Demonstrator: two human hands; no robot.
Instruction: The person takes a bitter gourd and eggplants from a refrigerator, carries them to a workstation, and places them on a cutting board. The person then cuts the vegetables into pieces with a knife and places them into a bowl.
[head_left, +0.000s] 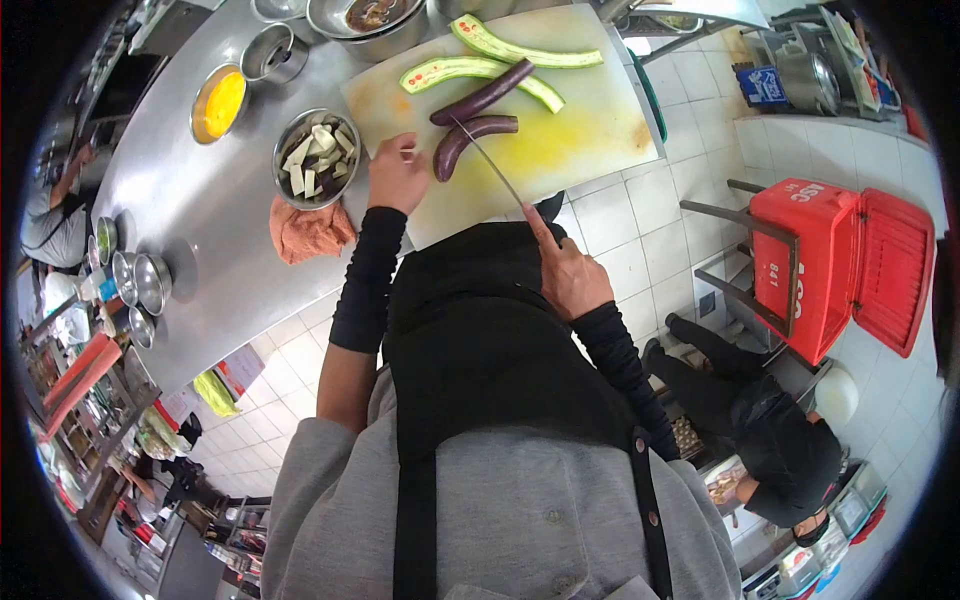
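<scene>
My right hand (574, 272) grips a kitchen knife (492, 163) by its handle; the blade points up and left, its tip by two purple eggplant pieces. One eggplant piece (482, 93) lies slanted on the white cutting board (600, 125), and the other eggplant piece (468, 143) lies just below it. My left hand (398, 176) is over the board's left edge, fingers loosely bent and apart, holding nothing I can see. Left of it stands a metal bowl (320, 200) of cut eggplant sticks (318, 158). Two green gourd halves with red seeds, an upper half (530, 52) and a lower half (450, 72), lie farther back.
An orange cloth (308, 232) lies below the bowl on the steel table (225, 190). Farther back are a bowl of yellow liquid (222, 105) and a metal pot (274, 54). A red cooler (800, 265) stands at right. Another person (780, 430) is at lower right.
</scene>
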